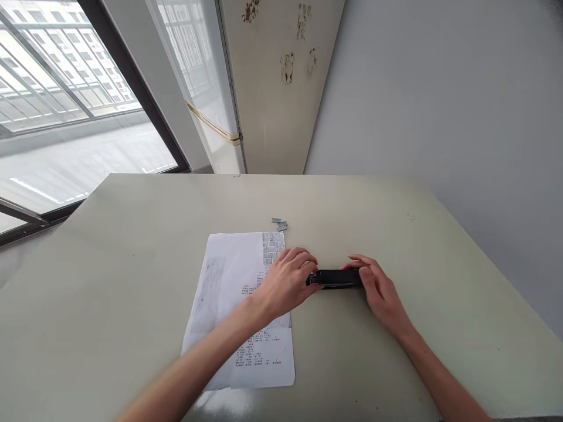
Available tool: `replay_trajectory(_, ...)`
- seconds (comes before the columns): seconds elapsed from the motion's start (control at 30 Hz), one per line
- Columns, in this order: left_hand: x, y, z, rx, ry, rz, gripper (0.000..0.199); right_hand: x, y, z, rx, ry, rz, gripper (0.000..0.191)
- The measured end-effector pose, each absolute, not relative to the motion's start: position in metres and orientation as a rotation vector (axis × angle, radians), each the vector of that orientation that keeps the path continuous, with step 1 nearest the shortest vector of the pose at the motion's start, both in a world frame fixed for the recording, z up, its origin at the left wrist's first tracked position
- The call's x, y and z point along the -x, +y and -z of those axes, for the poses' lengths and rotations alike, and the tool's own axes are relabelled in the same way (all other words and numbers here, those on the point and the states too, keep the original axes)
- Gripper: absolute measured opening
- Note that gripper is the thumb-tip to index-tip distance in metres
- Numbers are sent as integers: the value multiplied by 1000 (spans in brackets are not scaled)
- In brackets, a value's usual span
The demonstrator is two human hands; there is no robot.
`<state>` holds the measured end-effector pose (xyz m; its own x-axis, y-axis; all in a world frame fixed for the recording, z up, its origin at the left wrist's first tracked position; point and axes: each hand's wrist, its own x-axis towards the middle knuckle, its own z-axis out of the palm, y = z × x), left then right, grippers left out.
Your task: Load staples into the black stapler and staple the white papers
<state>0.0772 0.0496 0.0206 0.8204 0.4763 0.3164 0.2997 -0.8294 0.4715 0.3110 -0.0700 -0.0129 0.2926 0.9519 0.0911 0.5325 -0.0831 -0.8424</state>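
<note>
A black stapler (338, 279) lies lengthwise from left to right on the table, with a hand at each end. My left hand (292, 275) reaches over the paper and closes its fingers and thumb on the stapler's left end. At the other end, my right hand (376, 287) grips with the thumb in front and the fingers behind. Under my left forearm lies a printed sheet of paper (229, 322), partly covered by the arm. Just beyond the sheet's top right corner sit several small strips of staples (279, 224).
The pale table (145, 234) spreads out on all sides of the paper. A grey wall (440, 105) borders it on the right. Behind the far edge stand a stained cream panel (281, 117) and, to the left, a window (65, 70).
</note>
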Motion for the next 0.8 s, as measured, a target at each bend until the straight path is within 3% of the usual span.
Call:
replay_trajectory(0.27, -57, 55, -29, -2719, 532, -538, 10, -314, -72, 9, 1755, -1681, -530, 27)
replay_trajectory(0.6, -35, 100, -53, -2676, 725, -484, 31, -315, -70, 8, 1775, -1604, -513, 30)
replay_trajectory(0.8, -53, 139, -47, -2741, 996, -443, 16, -317, -69, 9, 1775, -1579, -518, 32)
